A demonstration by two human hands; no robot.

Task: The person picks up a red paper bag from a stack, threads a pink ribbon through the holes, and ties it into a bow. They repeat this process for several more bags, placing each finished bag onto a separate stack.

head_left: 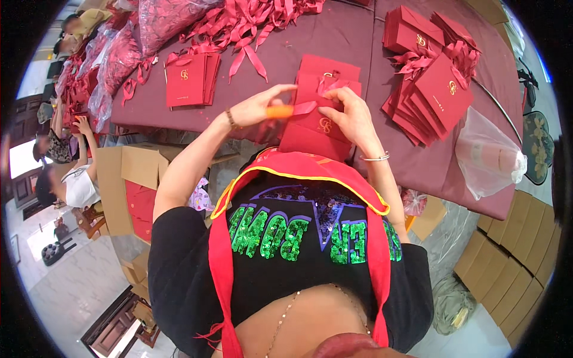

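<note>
In front of me, at the table's near edge, lie overlapping red paper gift bags [329, 67] with gold print and a pink-red ribbon [305, 108] across the top one. My left hand [258, 109] is at their left side, index finger stretched out and apart from the thumb. An orange cover wraps one digit, its tip next to a ribbon end. On the right, my right hand [352, 116] curls over the bag, index fingertip against the ribbon's upper part. Its thumb lies lower on the bag; the other fingers are partly hidden.
A small bag stack [184, 83] is left on the maroon-covered table [262, 51]; larger bag piles [439, 95] are right. Loose ribbons [242, 27] and plastic sacks [170, 24] lie farther back. A clear plastic bag [486, 156] sits at the right edge, an open carton [116, 188] at lower left.
</note>
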